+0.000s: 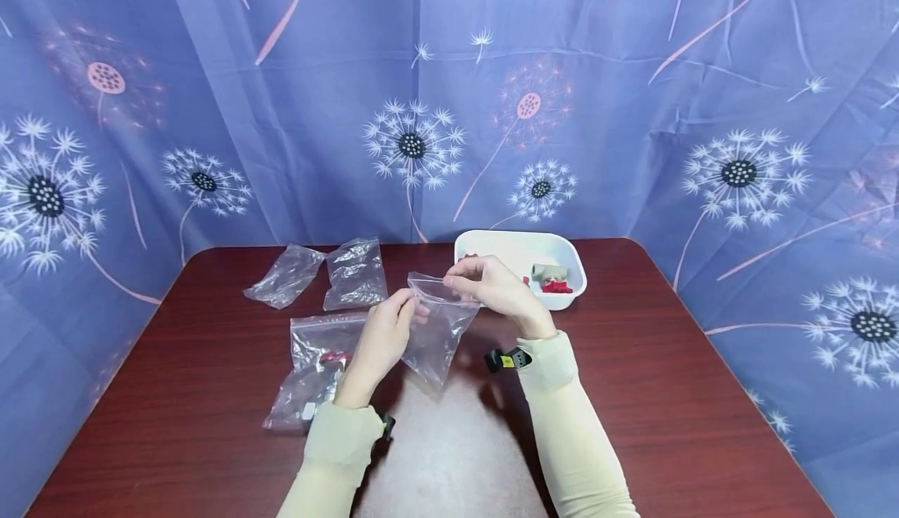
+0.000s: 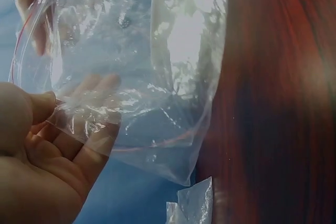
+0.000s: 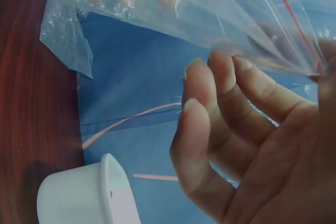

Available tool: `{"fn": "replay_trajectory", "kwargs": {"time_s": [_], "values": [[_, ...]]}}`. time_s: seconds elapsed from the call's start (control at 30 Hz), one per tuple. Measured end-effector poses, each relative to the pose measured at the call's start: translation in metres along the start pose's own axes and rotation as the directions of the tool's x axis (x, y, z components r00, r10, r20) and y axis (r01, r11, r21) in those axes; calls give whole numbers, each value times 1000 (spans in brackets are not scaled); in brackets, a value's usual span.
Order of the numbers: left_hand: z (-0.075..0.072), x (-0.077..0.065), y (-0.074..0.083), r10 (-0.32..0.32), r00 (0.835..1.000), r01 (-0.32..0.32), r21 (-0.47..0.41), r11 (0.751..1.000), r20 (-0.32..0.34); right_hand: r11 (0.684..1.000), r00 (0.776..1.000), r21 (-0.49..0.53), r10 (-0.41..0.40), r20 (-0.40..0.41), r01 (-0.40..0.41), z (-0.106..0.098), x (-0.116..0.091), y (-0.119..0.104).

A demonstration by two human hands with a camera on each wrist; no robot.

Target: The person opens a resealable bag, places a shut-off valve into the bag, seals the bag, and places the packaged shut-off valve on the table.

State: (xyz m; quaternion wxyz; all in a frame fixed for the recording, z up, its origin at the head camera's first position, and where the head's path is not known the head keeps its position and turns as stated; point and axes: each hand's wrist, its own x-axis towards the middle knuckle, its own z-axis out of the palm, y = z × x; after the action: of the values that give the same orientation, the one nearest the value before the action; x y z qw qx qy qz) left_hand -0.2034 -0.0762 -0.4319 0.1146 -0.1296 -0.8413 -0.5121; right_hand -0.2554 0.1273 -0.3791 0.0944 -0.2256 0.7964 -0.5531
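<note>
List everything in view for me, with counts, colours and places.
Table: one, red-brown, below everything
Curtain: one, blue, dandelion print, behind table
Held bag: one, clear, above table's middle
Loose bags: two, clear, table's back left
Filled bag: one, clear with red and whitish contents, table's left
Tub: one, white, table's back, right of centre
Cylinder: one, grey-beige, in tub
Red pieces: count unclear, red, in tub
Wrist cameras: two, black, one per wrist
Sleeves: two, cream, on forearms
Left hand: one, bare, pinching held bag
Right hand: one, bare, pinching held bag
</note>
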Motion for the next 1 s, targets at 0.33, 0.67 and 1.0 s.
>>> {"fn": "replay_trajectory", "kwargs": {"time_s": [0.33,0.67,1.0], "values": [[-5,-1,5,-72,992,81,85,993,-101,989,997,-144,-53,-52,45,2,4,9],[-9,-7,33,-202,976,207,53,977,-82,974,995,-220,-75,-68,59,9,1,-2],[4,-7,30,-269,963,271,-157,950,32,950,992,-293,-123,-43,105,18,-3,-10]]}}
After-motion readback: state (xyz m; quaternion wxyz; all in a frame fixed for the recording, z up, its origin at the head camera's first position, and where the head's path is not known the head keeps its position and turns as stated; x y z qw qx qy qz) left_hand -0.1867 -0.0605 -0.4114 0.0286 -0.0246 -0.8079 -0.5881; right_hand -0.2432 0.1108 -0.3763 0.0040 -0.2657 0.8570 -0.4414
